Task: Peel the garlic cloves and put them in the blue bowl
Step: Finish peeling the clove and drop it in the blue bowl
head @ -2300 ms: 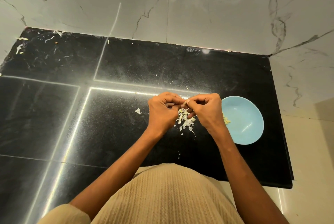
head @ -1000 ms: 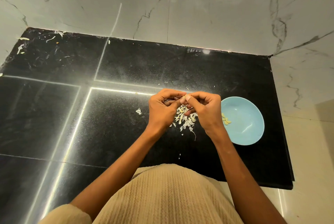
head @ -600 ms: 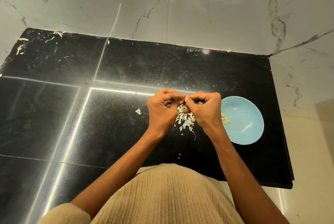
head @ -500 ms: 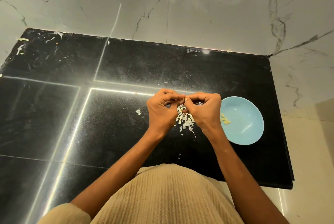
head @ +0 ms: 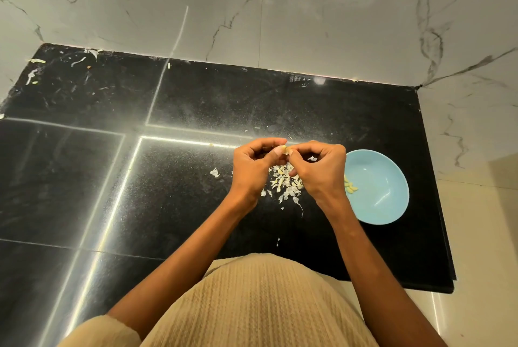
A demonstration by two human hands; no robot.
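Observation:
A small pale garlic clove is pinched between the fingertips of my left hand and my right hand, held above the black counter. Both hands have curled fingers that meet at the clove. Below them lies a heap of white garlic skins. The blue bowl stands just right of my right hand, and several peeled yellowish cloves lie at its left side, partly hidden by my wrist.
The black stone counter ends at a marble wall behind and at its right edge near the bowl. Stray skin bits lie at the far left corner and one flake left of my hands.
Both hands stay together over the skin heap, working the clove with small finger movements. Their fingertips now meet a little higher, and the clove shows between them.

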